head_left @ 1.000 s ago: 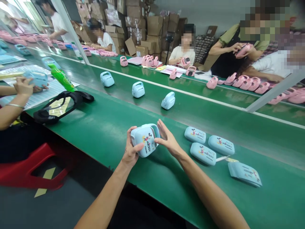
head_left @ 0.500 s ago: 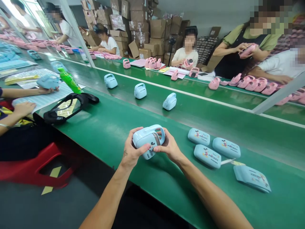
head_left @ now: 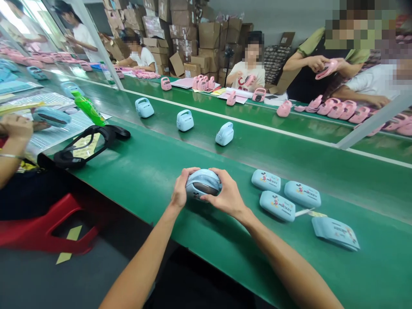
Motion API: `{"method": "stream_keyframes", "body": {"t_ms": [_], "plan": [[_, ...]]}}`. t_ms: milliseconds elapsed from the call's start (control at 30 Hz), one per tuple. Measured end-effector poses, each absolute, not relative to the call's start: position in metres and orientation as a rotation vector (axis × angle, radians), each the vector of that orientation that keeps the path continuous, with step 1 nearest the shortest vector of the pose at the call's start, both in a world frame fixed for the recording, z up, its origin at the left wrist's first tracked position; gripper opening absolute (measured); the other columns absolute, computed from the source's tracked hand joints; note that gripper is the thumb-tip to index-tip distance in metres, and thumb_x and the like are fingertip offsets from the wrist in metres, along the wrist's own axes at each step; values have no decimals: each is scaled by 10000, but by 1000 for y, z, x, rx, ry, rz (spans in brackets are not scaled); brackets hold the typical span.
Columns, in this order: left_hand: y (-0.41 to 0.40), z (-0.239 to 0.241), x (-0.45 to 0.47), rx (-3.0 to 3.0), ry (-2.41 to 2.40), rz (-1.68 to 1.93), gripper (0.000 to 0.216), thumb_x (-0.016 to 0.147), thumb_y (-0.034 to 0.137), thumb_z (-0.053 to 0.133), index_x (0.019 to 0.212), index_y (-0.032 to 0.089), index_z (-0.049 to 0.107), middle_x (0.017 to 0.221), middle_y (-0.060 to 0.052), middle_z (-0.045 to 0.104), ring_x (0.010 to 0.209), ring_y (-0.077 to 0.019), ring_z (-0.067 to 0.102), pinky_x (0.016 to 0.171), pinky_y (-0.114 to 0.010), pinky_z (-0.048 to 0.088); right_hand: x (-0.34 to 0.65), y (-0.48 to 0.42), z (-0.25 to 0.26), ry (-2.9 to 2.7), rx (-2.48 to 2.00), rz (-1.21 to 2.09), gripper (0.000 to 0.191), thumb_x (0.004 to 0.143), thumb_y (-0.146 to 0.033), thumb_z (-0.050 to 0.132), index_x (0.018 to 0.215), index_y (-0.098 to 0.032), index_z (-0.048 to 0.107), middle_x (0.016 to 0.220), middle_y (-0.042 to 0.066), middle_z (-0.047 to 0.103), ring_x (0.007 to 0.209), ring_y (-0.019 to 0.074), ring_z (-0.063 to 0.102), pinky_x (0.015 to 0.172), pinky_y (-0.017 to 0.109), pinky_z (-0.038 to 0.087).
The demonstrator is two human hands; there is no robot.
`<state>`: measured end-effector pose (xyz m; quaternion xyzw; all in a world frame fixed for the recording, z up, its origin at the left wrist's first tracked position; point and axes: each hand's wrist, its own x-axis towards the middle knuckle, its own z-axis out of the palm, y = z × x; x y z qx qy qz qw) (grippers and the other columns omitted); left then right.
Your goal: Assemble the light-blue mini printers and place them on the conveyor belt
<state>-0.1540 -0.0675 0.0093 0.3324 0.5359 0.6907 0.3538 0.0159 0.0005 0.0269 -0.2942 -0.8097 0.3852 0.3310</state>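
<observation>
Above the near edge of the green bench, a light-blue plastic device with a carry handle [head_left: 200, 176] is held between both my hands. A dark oval panel and part of a Mickey print face me. My left hand [head_left: 180, 189] wraps its left side, while my right hand [head_left: 228, 195] grips the right side with the thumb across the lower front. To the right of my hands lie several light-blue Mickey-printed covers [head_left: 277, 206]. Nearer to me on that side, a small stack of similar covers [head_left: 335, 233] shows its print upside down.
Three blue handled devices [head_left: 224, 134] stand in a row on the green belt [head_left: 154, 133]. Left are a black strap-like headset [head_left: 85, 148], a green bottle [head_left: 88, 108] and a co-worker's hands holding a blue device [head_left: 51, 116]. Pink devices [head_left: 336, 108] line the far side.
The device has been turned in my hands: its handle now faces up and the dark panel faces me. The neighbour at left has tilted a blue device and raised a hand.
</observation>
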Motion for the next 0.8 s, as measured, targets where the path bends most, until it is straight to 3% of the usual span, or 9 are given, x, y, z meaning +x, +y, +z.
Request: {"method": "stream_keyframes", "body": {"t_ms": [133, 367, 500, 667, 800], "plan": [[-46, -7, -147, 999, 1634, 1734, 794, 864, 842, 326, 790, 188, 769, 786, -84, 742, 805, -249, 668, 745, -340, 510, 13, -1, 13, -2243, -839, 797, 816, 642, -336, 880, 1382, -298, 538, 1254, 112, 636, 1159, 364, 574, 976, 572, 521], [-32, -21, -145, 1004, 1599, 1763, 790, 890, 814, 277, 809, 176, 738, 799, -95, 759, 786, -247, 701, 708, -331, 530, 10, 11, -26, -1992, -673, 1021, 1077, 613, -618, 879, 1483, -205, 397, 1372, 165, 596, 1242, 350, 601, 1095, 531, 465], [-30, -24, -145, 1024, 1588, 1753, 758, 928, 752, 257, 814, 176, 738, 781, -87, 765, 764, -239, 717, 667, -322, 540, 10, 8, -38, -1917, -634, 1118, 997, 620, -685, 842, 1408, -215, 452, 1365, 152, 602, 1216, 320, 622, 1055, 456, 500], [-30, -21, -141, 1006, 1695, 1780, 727, 960, 659, 252, 690, 182, 730, 686, -84, 742, 688, -228, 712, 604, -311, 520, 10, 5, -35, -1863, -688, 1188, 803, 654, -600, 860, 1292, -233, 537, 1239, 107, 676, 1102, 279, 666, 978, 406, 528], [-30, -18, -140, 1011, 1750, 1795, 691, 965, 595, 259, 678, 188, 739, 652, -71, 733, 661, -220, 698, 599, -307, 515, 12, 6, -32, -1848, -666, 1221, 795, 652, -592, 864, 1290, -238, 549, 1251, 100, 674, 1112, 278, 654, 993, 405, 510]]}}
